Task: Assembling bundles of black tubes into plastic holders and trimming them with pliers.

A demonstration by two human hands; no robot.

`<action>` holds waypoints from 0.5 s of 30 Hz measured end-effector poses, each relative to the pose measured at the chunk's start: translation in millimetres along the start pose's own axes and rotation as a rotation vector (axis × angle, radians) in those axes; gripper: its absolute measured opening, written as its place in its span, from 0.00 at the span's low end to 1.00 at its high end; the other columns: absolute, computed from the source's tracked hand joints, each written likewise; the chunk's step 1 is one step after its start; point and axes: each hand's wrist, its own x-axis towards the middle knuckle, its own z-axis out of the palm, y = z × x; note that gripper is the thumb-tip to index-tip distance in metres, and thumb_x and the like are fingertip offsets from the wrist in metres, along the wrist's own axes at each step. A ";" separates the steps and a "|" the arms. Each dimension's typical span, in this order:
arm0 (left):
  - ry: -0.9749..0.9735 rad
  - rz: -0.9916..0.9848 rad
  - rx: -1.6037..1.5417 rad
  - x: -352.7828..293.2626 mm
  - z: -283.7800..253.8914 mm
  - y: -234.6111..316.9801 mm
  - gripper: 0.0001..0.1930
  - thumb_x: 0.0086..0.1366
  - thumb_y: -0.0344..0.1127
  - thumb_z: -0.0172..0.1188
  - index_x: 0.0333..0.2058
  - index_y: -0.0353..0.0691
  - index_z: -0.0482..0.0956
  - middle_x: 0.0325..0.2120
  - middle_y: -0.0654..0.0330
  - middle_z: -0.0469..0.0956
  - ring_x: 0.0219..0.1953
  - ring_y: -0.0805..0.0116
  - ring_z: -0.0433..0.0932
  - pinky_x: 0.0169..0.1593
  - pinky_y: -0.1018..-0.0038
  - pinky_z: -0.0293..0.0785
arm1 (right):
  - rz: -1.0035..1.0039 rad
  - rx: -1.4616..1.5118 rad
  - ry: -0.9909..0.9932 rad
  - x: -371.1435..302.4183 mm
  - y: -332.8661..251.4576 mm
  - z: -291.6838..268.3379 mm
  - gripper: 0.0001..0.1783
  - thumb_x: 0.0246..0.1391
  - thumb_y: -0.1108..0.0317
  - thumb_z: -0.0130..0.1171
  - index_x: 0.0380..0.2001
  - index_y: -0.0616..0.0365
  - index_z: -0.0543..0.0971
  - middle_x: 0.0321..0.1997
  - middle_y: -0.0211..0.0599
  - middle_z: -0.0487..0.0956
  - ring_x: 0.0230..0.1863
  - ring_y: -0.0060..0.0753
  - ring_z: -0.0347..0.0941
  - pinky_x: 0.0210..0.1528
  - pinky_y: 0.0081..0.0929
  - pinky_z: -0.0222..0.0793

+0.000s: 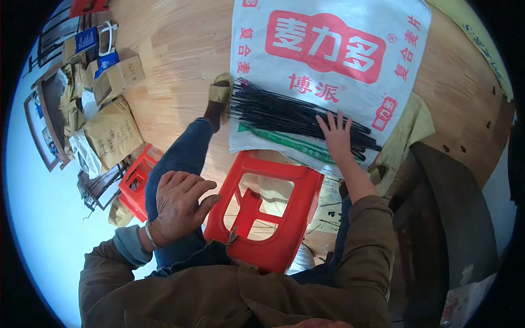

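A loose bundle of thin black rods (284, 113) lies across a white woven sack (249, 60) with red and green printing. On the right end of the bundle rests my right hand (337, 136), palm down with its fingers spread; it grips none of the rods. My left hand (183, 203) hovers over my left thigh, holding nothing, its fingers loosely stretched and the thumb apart. A silver bracelet circles that wrist. Between my knees stands a red plastic stool (311, 188) with an opening in its top, just below the sack's near edge.
At the left are cardboard boxes (124, 75), a brown paper package (115, 131) and a second red stool (133, 186). A dark curved piece of furniture (454, 208) stands close on my right. Small dark bits lie on the wooden floor (454, 115) at the far right.
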 end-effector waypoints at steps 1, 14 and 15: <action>0.000 0.012 0.014 0.5 0.4 1.2 0.11 0.54 0.42 0.65 0.34 0.45 0.80 0.29 0.65 0.77 0.35 0.66 0.74 0.45 0.67 0.63 | 0.006 -0.003 0.000 3.6 -2.1 -3.6 0.37 0.49 0.69 0.56 0.64 0.36 0.61 0.63 0.45 0.61 0.66 0.59 0.52 0.64 0.70 0.41; -0.046 -0.039 -0.905 46.8 30.9 1.2 0.11 0.64 0.32 0.58 0.41 0.32 0.76 0.32 0.61 0.77 0.37 0.75 0.76 0.43 0.77 0.72 | 0.000 0.102 -0.017 -11.3 -94.9 -120.3 0.41 0.42 0.59 0.65 0.62 0.47 0.63 0.64 0.46 0.63 0.66 0.56 0.54 0.62 0.71 0.43; -0.057 -0.051 -0.960 47.7 34.4 -1.4 0.12 0.63 0.34 0.58 0.41 0.32 0.77 0.31 0.59 0.78 0.35 0.74 0.76 0.41 0.76 0.72 | 0.050 0.105 -0.178 -19.7 -95.4 -135.9 0.39 0.44 0.60 0.64 0.61 0.48 0.65 0.60 0.45 0.67 0.64 0.55 0.58 0.60 0.72 0.45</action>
